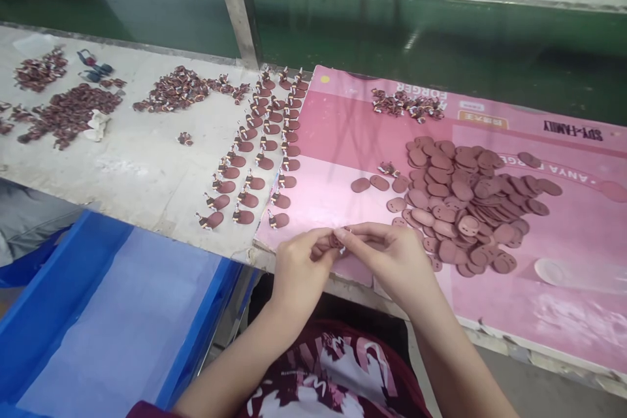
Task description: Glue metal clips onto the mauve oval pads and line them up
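My left hand (300, 266) and my right hand (399, 260) meet at the front edge of the pink mat, fingertips pinched together. Between them is a small brown figurine piece (335, 241) with a bit of white below; fingers hide most of it, and I cannot tell which part each hand grips. To the right lies a heap of brown oval bases (443, 192), some showing small holes. A single loose figurine (388, 169) rests beside the heap. On the left, figurines attached to oval bases (248, 198) lie in rows.
More loose figurines (409, 105) lie at the mat's back edge. Further piles of small brown parts (179, 88) cover the white table (132, 176) at left. A blue bin (63, 281) with a pale liner stands below. A metal post (238, 6) rises behind, before a green belt (441, 46).
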`<state>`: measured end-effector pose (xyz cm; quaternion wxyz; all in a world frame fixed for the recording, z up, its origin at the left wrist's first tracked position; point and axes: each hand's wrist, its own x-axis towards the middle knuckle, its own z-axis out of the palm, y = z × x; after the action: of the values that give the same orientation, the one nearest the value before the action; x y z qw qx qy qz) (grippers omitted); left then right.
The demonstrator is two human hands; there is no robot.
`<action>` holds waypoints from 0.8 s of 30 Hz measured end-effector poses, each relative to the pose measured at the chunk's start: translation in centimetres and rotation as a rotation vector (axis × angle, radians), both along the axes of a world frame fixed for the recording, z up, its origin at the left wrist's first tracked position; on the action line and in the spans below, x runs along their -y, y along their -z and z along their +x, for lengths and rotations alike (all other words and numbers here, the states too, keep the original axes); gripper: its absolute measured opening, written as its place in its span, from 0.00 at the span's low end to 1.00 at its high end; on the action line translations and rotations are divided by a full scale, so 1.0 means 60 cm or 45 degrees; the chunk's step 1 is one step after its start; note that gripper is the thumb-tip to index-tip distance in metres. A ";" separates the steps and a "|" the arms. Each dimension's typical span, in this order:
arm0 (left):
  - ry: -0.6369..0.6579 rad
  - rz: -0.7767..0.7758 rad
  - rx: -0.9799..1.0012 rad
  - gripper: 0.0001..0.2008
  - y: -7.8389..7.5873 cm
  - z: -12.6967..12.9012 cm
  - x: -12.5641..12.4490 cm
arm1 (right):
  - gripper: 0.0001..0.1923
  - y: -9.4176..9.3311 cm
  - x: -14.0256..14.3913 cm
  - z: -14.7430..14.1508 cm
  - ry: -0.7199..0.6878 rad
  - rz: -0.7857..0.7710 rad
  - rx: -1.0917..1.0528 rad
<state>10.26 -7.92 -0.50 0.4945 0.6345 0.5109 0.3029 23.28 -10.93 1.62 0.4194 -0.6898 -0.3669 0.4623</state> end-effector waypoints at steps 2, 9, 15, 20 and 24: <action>0.001 -0.024 0.026 0.14 -0.001 0.000 -0.002 | 0.13 -0.002 -0.001 0.000 -0.011 0.009 0.023; -0.041 -0.145 0.107 0.14 -0.003 0.001 -0.006 | 0.16 -0.018 -0.001 0.000 -0.084 0.044 0.181; -0.055 -0.239 0.185 0.13 -0.008 0.000 -0.009 | 0.21 -0.022 0.007 0.003 -0.119 0.028 0.229; -0.063 -0.237 0.207 0.14 -0.006 -0.001 -0.008 | 0.19 -0.020 0.010 0.003 -0.151 0.041 0.218; -0.077 -0.197 0.210 0.13 -0.001 -0.001 -0.005 | 0.16 -0.017 0.012 0.002 -0.125 0.037 0.225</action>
<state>10.17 -7.64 -0.45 0.5730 0.5519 0.5092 0.3285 23.37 -11.67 2.63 0.3720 -0.7030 -0.4424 0.4143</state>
